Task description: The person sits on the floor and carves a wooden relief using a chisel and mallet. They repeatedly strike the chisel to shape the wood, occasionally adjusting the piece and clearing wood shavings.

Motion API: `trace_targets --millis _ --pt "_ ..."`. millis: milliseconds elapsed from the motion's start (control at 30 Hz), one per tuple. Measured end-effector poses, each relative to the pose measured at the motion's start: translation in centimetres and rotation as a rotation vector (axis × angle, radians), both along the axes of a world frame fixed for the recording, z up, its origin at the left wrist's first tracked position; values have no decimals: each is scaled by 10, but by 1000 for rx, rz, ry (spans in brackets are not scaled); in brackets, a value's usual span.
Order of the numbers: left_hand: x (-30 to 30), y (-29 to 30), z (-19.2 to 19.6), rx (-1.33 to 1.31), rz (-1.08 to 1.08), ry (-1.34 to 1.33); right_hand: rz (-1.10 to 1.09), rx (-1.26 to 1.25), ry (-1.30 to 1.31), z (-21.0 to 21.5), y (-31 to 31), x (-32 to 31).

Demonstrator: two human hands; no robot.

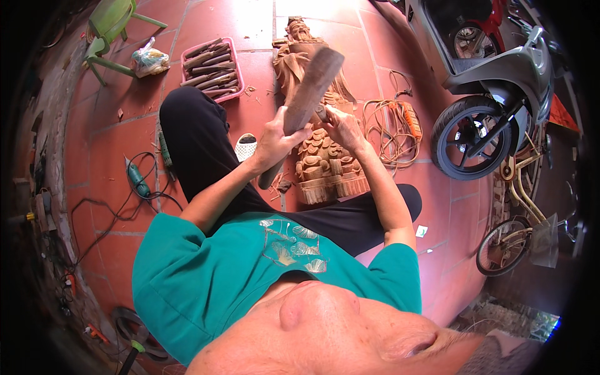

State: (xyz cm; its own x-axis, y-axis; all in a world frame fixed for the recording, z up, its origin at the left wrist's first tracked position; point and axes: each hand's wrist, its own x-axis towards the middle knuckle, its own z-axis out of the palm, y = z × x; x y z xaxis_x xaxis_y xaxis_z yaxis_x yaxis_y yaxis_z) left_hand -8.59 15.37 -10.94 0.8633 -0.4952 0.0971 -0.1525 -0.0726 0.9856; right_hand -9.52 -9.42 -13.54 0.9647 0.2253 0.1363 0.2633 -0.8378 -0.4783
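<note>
A carved wooden statue of a bearded figure lies on the tiled floor in front of me, its head away from me and its base near my legs. My left hand is closed round a long wooden mallet, whose thick end rises over the statue and hides part of it. Close by, my right hand grips a chisel above the statue's middle. Only the round end of its handle shows; its blade is hidden.
A pink basket of chisels stands beyond my left knee. An orange power strip with coiled cord lies right of the statue, near a grey motorbike. At left are a green power tool, a plastic bag and a green chair.
</note>
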Motion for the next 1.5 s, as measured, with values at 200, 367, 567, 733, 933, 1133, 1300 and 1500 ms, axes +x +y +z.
trace_targets --millis 200,367,567,733,933,1133,1300,1500 --pt "6 -5 -28 -116 -113 101 -5 109 -62 10 0 -6" --pt "13 6 -10 -159 -38 236 -99 161 83 9 -23 -10" --pt "17 4 -9 -127 -27 281 -186 429 5 -3 -47 -9" --pt "15 3 -12 -114 -13 250 -175 425 30 -5 -39 -2" --pt "16 4 -13 -80 -25 193 -99 118 51 0 -24 6" --pt "13 2 -5 -112 -19 142 29 38 -23 7 -9 14" --pt "10 2 -11 -105 75 83 32 -26 17 8 -1 23" --pt "17 7 -27 101 -41 92 -1 -73 19 12 13 28"
